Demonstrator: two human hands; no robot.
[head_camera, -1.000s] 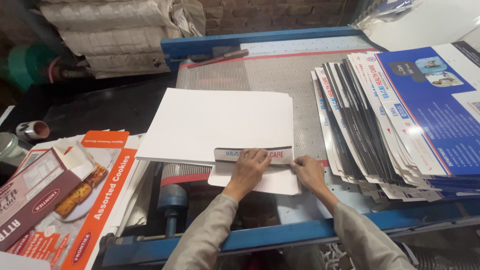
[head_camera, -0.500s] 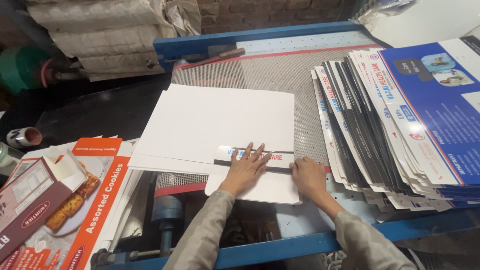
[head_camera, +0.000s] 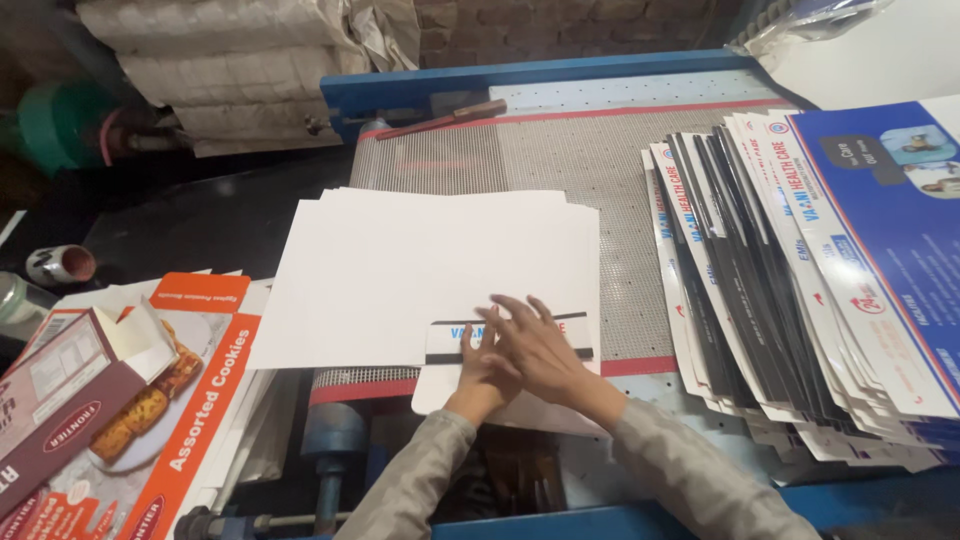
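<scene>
Hands (head_camera: 520, 355) now overlapped on crosswise sheet (head_camera: 440, 275)

White sheets (head_camera: 420, 270); grey mesh belt (head_camera: 560, 160); blue-white-black folders (head_camera: 800, 260); orange cartons (head_camera: 190, 400).

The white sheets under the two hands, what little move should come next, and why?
Probably slide the right hand sideways off the left hand, so the palms press separate spots. Both now overlap on the folded printed flap at the near edge of the white sheets, which overhangs the grey mesh belt.

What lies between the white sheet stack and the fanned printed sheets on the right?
In the head view, only bare grey mesh belt separates the white sheet stack from the fanned printed sheets.
</scene>
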